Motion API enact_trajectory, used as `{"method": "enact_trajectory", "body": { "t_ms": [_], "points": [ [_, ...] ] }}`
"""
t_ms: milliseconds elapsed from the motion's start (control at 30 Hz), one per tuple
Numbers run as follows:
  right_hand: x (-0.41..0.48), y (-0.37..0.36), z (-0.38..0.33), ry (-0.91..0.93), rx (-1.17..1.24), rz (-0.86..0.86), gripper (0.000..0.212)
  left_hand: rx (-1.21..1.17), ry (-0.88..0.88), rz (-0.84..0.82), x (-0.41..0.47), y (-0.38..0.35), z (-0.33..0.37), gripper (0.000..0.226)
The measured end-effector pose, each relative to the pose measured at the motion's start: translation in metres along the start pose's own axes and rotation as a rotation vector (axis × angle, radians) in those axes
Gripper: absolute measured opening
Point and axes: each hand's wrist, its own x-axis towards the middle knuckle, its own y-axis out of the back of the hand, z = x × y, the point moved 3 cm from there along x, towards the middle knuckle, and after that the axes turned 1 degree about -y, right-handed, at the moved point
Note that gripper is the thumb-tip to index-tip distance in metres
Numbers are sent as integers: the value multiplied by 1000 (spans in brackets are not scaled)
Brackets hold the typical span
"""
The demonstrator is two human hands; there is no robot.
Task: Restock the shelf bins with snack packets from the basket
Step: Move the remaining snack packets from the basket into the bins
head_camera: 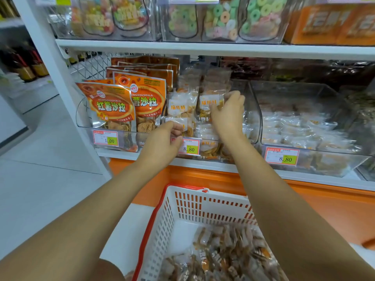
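A white basket [203, 205] with red handles sits low in front of me, holding several clear snack packets [221, 254]. On the middle shelf a clear bin [254, 112] holds upright clear packets with white and orange labels. My right hand [228, 112] pinches one of these packets [210, 102] inside the bin. My left hand [164, 140] grips another clear packet [175, 121] at the bin's front left, above the 8.80 price tag [189, 148].
Orange sweet-potato bags [110, 107] fill the bin to the left. A clear bin [304, 126] of small white packets stands to the right. Candy jars [221, 19] line the shelf above. An orange ledge [223, 179] runs below the shelf. An aisle floor lies left.
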Motion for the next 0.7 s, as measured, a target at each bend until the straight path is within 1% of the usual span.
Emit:
{"method": "enact_trajectory", "body": {
  "t_ms": [33,67,100,133,167,233,333,400,433,467,533,567,633,667,700],
  "points": [
    [-12,7,-2,81,36,-19,14,0,-11,15,-5,2,2,15],
    [-26,11,-3,156,49,-48,19,10,-20,27,-10,4,2,8],
    [-41,14,-1,222,29,-91,29,35,-16,40,-16,5,2,13],
    [-56,15,3,272,0,-144,35,71,6,27,-22,5,0,23],
    [-72,14,10,307,-37,-208,38,114,47,-27,-29,3,-2,32],
    [-102,5,34,334,-136,-355,39,243,142,-228,-44,-7,-13,39],
    [-141,-20,83,202,-354,-669,36,401,283,-572,-73,-27,-41,36],
    [-164,-38,121,98,-455,-874,29,490,335,-718,-91,-35,-57,37],
    [-176,-47,140,40,-492,-948,22,536,360,-778,-100,-38,-64,36],
    [-187,-54,159,9,-520,-1007,17,579,384,-839,-107,-40,-71,32],
    [-206,-65,188,-5,-571,-1095,27,626,427,-957,-119,-46,-82,27],
    [-213,-66,199,-21,-593,-1127,27,629,445,-1006,-123,-49,-86,28],
    [-228,-72,220,11,-641,-1193,22,605,468,-1090,-129,-55,-91,26],
    [-233,-77,230,59,-658,-1234,25,601,475,-1118,-129,-59,-91,27],
    [-240,-84,240,72,-655,-1287,32,604,477,-1137,-129,-62,-89,28]
  ]
}}
